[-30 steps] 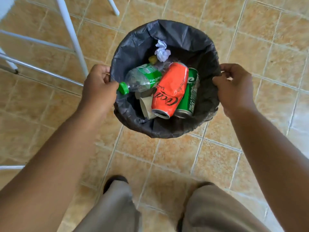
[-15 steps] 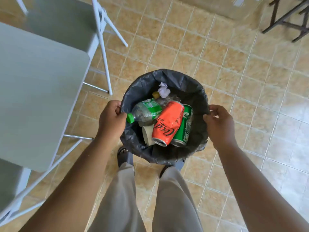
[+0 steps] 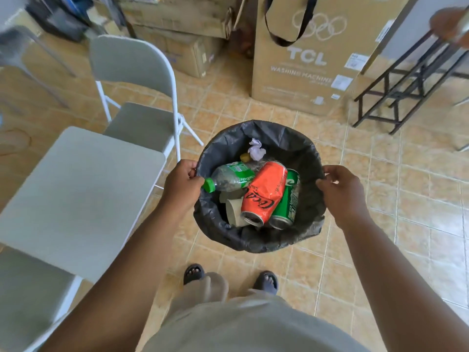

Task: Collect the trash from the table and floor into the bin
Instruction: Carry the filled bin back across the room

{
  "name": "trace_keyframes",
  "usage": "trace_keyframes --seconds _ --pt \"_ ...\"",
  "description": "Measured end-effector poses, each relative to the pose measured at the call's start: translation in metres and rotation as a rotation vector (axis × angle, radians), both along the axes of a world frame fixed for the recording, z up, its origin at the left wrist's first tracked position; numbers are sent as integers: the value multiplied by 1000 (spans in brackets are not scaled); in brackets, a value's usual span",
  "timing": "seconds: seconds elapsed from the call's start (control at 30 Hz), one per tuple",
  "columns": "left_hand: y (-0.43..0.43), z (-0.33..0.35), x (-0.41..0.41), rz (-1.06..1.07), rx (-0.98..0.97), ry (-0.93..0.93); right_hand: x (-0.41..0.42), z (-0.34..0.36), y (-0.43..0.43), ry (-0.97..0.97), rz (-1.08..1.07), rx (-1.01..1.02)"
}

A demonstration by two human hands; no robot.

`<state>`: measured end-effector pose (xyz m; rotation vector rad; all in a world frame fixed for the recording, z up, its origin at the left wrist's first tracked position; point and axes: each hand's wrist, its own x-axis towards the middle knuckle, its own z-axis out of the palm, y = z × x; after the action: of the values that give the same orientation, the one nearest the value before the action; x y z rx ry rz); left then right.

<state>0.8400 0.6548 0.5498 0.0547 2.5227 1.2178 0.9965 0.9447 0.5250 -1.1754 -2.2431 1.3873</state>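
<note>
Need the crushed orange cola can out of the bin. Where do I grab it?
Probably from above, across its dented middle: the crushed orange cola can lies on its side atop the pile, partly overlapping the green soda can beside it.

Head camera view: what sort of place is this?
Probably a storage or spare room: stacked cardboard boxes and a tall washing machine carton stand at the far side, and a folding chair sits by a plain table on a tiled floor.
</note>
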Motion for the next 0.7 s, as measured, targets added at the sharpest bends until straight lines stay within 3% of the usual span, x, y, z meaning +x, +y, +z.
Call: trace_keyframes --seconds 0.3,0.7 --pt "32 17 -27 21 -9 9 -52 22 42 11 43 -12" --pt "70 -3 -185 20 44 -51 -206 24 83 -83 35 -29"
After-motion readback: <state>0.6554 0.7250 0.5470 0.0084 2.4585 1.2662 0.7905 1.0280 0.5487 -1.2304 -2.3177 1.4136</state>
